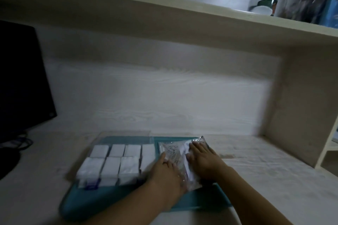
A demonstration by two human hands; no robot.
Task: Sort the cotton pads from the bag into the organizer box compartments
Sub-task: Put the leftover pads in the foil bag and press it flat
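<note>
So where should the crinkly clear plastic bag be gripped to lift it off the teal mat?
Probably its far, bunched end: pinch the crinkly clear plastic bag there from the right. It lies flat on the teal mat, and the clear organizer box crowds its left side. Both hands rest flat on it now.

Clear plastic organizer box (117, 162): rectangular, divided into compartments, lying flat on the left half of the teal tray, at 9 o'clock from the bag. Compartments visible in two rows plus one long cell on the right.

White cotton pads (129, 167): stacked, filling every visible compartment to the rim.

Crinkled transparent plastic bag (176, 153): printed lettering, lying flat and slack at 3 o'clock from the box, just beside it.
</note>
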